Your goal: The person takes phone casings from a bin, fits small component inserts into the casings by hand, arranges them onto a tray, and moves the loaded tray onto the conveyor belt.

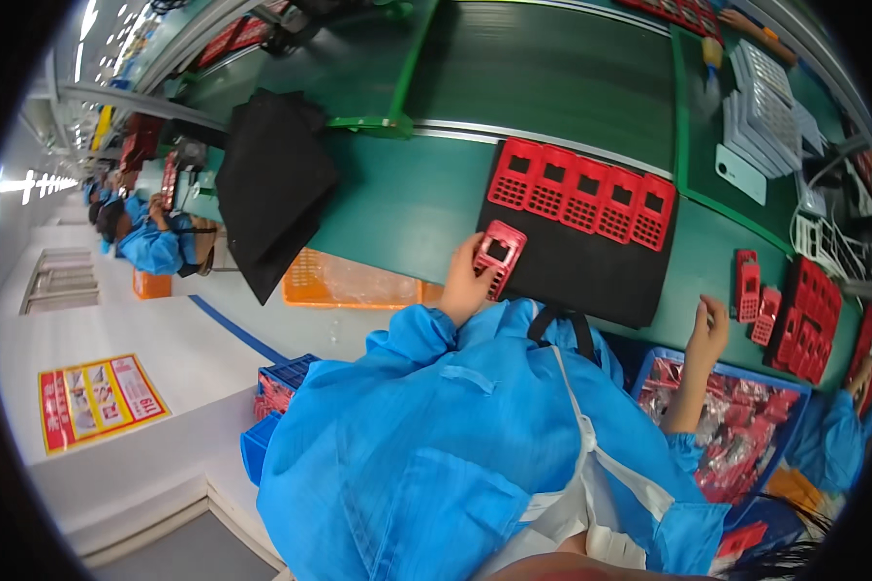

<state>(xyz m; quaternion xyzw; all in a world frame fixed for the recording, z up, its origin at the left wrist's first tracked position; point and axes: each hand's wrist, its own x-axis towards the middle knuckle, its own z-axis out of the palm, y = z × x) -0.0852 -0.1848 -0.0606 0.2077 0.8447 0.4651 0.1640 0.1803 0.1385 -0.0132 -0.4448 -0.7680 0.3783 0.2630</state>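
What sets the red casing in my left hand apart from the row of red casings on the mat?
The held casing is partly covered by the fingers of the left hand; the row has no hand on it.
The held casing is a single piece, while the row counts five, side by side.
The held casing is nearer the person; the row is along the far side of the mat.
Both show red bodies with a window.

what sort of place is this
Most likely a factory assembly line: matching red casings lie in a row on a black mat, a blue crate holds red parts, and another person wears a similar blue smock.
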